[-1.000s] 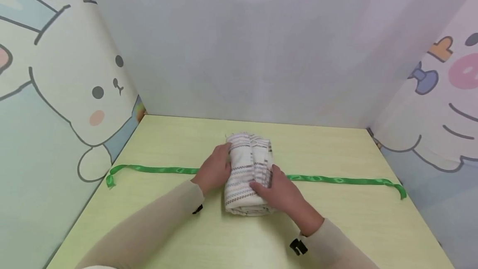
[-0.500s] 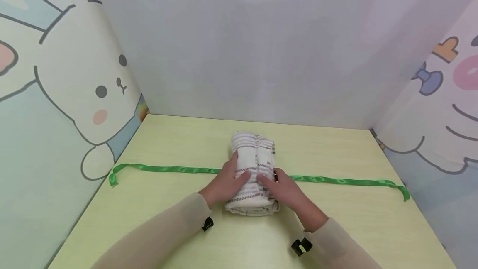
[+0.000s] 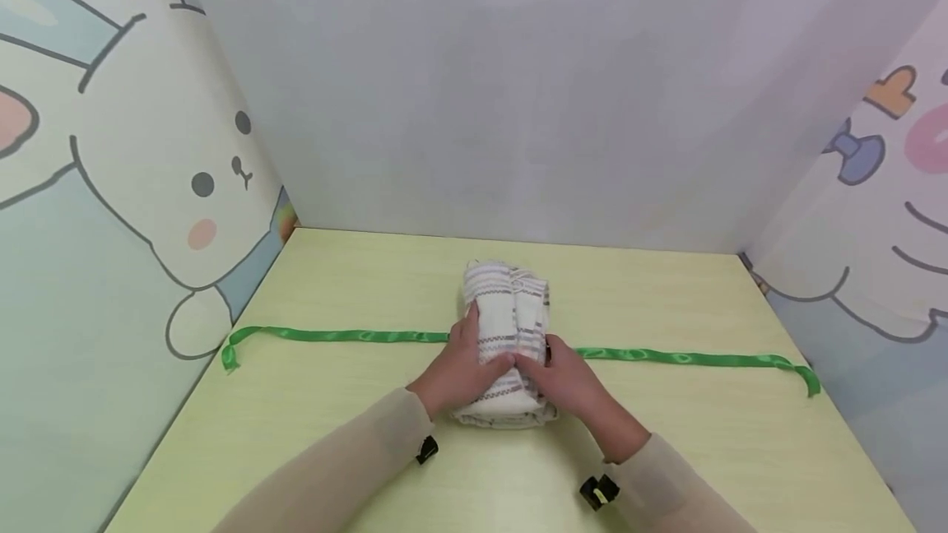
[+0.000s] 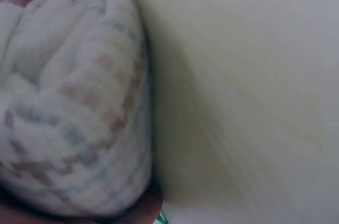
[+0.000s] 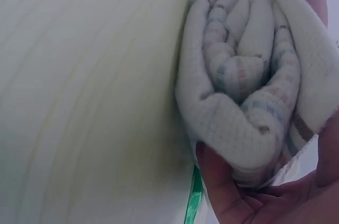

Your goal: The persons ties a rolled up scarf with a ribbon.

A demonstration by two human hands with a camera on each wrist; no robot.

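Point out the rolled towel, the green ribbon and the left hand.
rolled towel (image 3: 511,311): head view, on the striped top of the roll, beyond the fingers.
green ribbon (image 3: 333,336): head view, on the flat stretch left of the towel.
left hand (image 3: 462,364): head view, on the back of the hand.

cream striped towel (image 3: 509,327), green ribbon (image 3: 341,336), yellow-green table (image 3: 355,286)

Bare table (image 3: 355,451) is lying open around my hands on both sides. Only the green ribbon (image 3: 333,336) is crossing it, and walls (image 3: 111,286) are closing in left, right and behind.
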